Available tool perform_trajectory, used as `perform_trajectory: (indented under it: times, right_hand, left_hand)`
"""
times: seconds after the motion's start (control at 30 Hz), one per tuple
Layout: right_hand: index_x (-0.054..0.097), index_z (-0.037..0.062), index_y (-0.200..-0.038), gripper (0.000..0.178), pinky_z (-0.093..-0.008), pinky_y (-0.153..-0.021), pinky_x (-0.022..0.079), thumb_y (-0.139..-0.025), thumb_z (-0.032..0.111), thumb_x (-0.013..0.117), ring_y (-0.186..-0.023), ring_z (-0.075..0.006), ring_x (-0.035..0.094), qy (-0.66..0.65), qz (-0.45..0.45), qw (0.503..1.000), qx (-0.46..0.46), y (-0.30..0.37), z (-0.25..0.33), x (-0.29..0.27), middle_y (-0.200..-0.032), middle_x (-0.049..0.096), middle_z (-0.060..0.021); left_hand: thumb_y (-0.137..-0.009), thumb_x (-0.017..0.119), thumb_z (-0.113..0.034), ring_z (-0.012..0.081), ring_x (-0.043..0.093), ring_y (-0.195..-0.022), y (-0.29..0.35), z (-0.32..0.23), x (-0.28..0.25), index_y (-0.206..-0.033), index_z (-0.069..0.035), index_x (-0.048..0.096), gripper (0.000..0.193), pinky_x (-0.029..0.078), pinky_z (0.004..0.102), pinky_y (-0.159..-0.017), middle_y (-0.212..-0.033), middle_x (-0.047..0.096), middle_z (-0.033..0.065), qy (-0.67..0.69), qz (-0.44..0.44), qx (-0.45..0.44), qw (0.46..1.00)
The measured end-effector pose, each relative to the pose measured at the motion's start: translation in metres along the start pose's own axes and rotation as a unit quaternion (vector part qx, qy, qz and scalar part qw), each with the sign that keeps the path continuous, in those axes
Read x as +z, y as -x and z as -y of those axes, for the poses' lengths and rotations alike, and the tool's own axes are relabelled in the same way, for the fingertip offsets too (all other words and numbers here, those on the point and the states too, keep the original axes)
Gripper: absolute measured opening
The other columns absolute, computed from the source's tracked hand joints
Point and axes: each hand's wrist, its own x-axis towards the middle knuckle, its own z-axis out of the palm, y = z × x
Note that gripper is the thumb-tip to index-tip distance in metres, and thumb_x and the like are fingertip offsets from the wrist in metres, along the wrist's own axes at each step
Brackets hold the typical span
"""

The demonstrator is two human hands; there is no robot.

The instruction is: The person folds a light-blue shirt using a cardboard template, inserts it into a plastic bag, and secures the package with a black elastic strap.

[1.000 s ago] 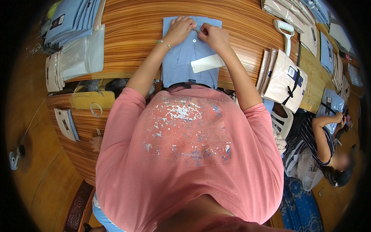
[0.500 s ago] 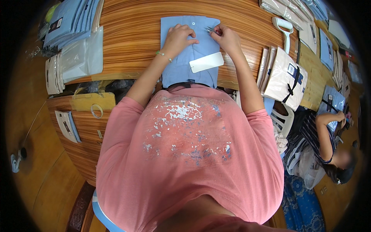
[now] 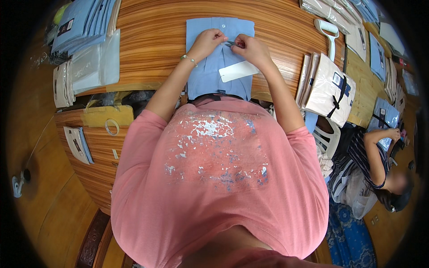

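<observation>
Folded blue shirt (image 3: 203, 80) lies flat on the wood-grain surface (image 3: 152, 40), centre, right in front of the person, its btm edge up against their pink top (image 3: 219, 178). L hand (image 3: 208, 43), w/ a beaded bracelet (image 3: 191, 60) at the wrist, is over the upper-mid part of the shirt, thumb & fingertips pinched tog.; can't tell if fabric or thread is b/w them. R hand (image 3: 254, 50) is closed round a small metal-tipped tool (image 3: 229, 43), reddish at the handle, tip pointing L, just beside the L fingertips. White button (image 3: 224, 26) shows above the hands; white tag (image 3: 237, 71) lies slantwise on the shirt's lower R part, R end near the R wrist. Further R: white lint roller (image 3: 332, 43) & a stack of bagged beige shirts (image 3: 322, 91) w/ black ribbon (image 3: 335, 103) tied round the top one. Far L: pile of folded blue shirts (image 3: 82, 29), clear plastic bags (image 3: 100, 64) just below. Lower L: pale ring-shaped roll (image 3: 107, 129) & a small folded pack (image 3: 76, 145). Far R: co-worker (image 3: 364, 152) in dark striped top, arm bent, hand near a blue bagged shirt (image 3: 385, 111).
</observation>
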Motion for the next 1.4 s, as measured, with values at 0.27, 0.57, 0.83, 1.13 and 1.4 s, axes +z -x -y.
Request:
perform_trajectory:
  times: [0.27, 0.57, 0.83, 1.13, 1.4]
  right_hand:
    - [0.062, 0.0095, -0.084, 0.026, -0.0391, -0.061, 0.047, -0.073, 0.034, 0.062, -0.071, -0.0280, 0.062, 0.038, -0.009, 0.999, -0.032, -0.004, 0.011, 0.007, -0.072, 0.064, -0.0089]
    - [0.062, 0.0094, -0.087, 0.028, -0.0389, -0.061, 0.047, -0.073, 0.033, 0.063, -0.070, -0.0293, 0.062, 0.039, -0.019, 0.999, 0.020, 0.008, 0.004, -0.003, -0.074, 0.064, -0.0106]
    - [0.062, 0.0068, -0.089, 0.032, -0.0326, -0.062, 0.045, -0.074, 0.036, 0.064, -0.069, -0.0218, 0.061, -0.125, -0.138, 0.977, 0.106, 0.016, -0.060, -0.012, -0.073, 0.064, -0.0076]
    - [0.061, 0.0001, -0.083, 0.026, -0.0252, -0.058, 0.041, -0.075, 0.024, 0.068, -0.061, -0.0122, 0.051, -0.241, -0.167, 0.949, 0.115, 0.021, -0.101, -0.018, -0.066, 0.058, -0.0050]
    - [0.060, -0.0005, -0.081, 0.025, -0.0237, -0.053, 0.038, -0.077, 0.023, 0.068, -0.057, -0.0090, 0.046, -0.278, -0.169, 0.939, 0.108, 0.013, -0.115, -0.010, -0.065, 0.056, -0.0025]
  left_hand:
    - [-0.080, 0.062, -0.026, 0.0204, 0.056, -0.066, 0.001, 0.004, 0.002, -0.082, 0.000, 0.064, 0.026, 0.044, 0.0312, -0.063, -0.072, 0.062, 0.0110, 0.015, -0.015, 0.013, 1.000]
    - [-0.074, 0.067, -0.019, 0.0223, 0.055, -0.071, -0.005, -0.011, -0.001, -0.075, -0.003, 0.066, 0.017, 0.044, 0.0327, -0.066, -0.074, 0.062, 0.0088, 0.027, -0.148, 0.067, 0.986]
    - [-0.074, 0.068, -0.017, 0.0204, 0.057, -0.075, -0.023, -0.001, 0.008, -0.078, -0.005, 0.067, 0.013, 0.045, 0.0302, -0.068, -0.077, 0.062, 0.0082, -0.151, -0.169, 0.168, 0.959]
    - [-0.079, 0.065, -0.016, 0.0112, 0.060, -0.070, -0.029, 0.001, -0.014, -0.083, 0.000, 0.065, 0.017, 0.046, 0.0239, -0.064, -0.076, 0.066, 0.0054, 0.126, -0.109, 0.014, 0.986]
    - [-0.076, 0.065, -0.014, 0.0149, 0.059, -0.068, 0.015, -0.025, -0.004, -0.089, -0.002, 0.066, 0.017, 0.046, 0.0251, -0.063, -0.075, 0.064, 0.0093, -0.031, -0.051, 0.022, 0.998]
